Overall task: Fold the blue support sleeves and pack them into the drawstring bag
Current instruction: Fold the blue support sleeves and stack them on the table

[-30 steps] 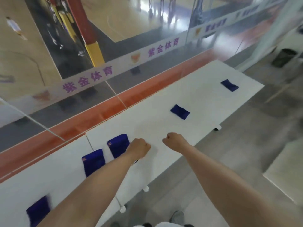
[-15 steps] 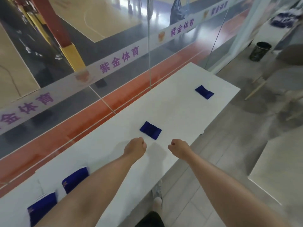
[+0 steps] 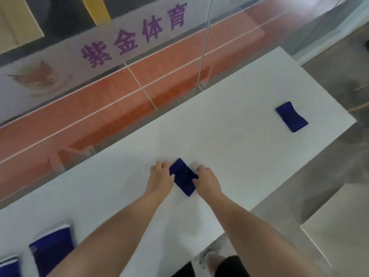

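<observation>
— What is standing behind the long white table (image 3: pixel 239 136)?
— A glass wall (image 3: pixel 249 21), carrying a frosted band (image 3: pixel 65 62) with purple characters.
— And below?
— An orange court strip (image 3: pixel 99 108) is showing through the glass; grey floor (image 3: pixel 329 176) is spreading on the right.

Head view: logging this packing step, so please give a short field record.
left hand: at left edge of near sleeve, touching it; grip unclear
right hand: at its right edge, touching; grip unclear
near sleeve: flat on white table between hands
far sleeve: alone toward table's far end
other blue pieces: two at lower left
drawstring bag: not in view
</observation>
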`<state>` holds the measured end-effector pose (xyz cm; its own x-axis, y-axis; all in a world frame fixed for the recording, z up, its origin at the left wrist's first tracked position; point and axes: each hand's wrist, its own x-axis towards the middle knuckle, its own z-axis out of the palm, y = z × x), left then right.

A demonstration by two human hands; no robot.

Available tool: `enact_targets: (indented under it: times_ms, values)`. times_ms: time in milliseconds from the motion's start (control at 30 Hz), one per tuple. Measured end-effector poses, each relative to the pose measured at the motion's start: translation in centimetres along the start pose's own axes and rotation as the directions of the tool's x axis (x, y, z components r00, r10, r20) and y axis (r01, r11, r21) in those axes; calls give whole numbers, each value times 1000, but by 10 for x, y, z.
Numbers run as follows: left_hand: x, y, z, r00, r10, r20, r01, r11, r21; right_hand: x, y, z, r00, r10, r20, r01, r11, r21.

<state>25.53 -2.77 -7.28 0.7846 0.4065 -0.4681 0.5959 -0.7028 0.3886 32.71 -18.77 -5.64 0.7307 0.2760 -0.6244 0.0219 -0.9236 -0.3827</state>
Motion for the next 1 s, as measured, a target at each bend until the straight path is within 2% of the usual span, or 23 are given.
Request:
enact_targets:
  times_ms: [100, 300, 400, 433, 500, 600, 700, 833, 1000]
  values:
    - [9, 6, 11, 1000, 3, -7, -4, 997, -76, 23, 4, 0, 999, -35, 33, 35, 999, 5]
    - [29, 64, 4, 996, -89, 16, 90, 962, -259, 59, 33, -58, 988, 20, 156, -25, 999, 34]
    - [45, 118, -4, 994, -64, 88, 90, 938, -336, 75, 48, -99, 964, -78, 256, 12, 968, 251]
    - [50, 137, -7, 995, -52, 86, 78, 939, -336, 80, 53, -116, 949, -107, 297, -1, 939, 343]
    - [58, 176, -16, 997, -73, 31, 79, 926, -369, 91, 68, -153, 921, -149, 361, -13, 912, 410]
    - [70, 233, -25, 988, -155, -26, 128, 893, -431, 109, 106, -213, 898, -177, 402, 35, 942, 335]
    - [91, 289, -25, 985, -161, -53, 117, 874, -472, 126, 145, -271, 888, -169, 428, 22, 945, 328]
    - [121, 362, -8, 994, -107, -36, 80, 889, -450, 148, 198, -330, 924, -90, 372, -43, 942, 333]
    - [156, 424, 32, 994, 13, 106, 23, 945, -327, 169, 260, -367, 936, 18, 350, -146, 927, 345]
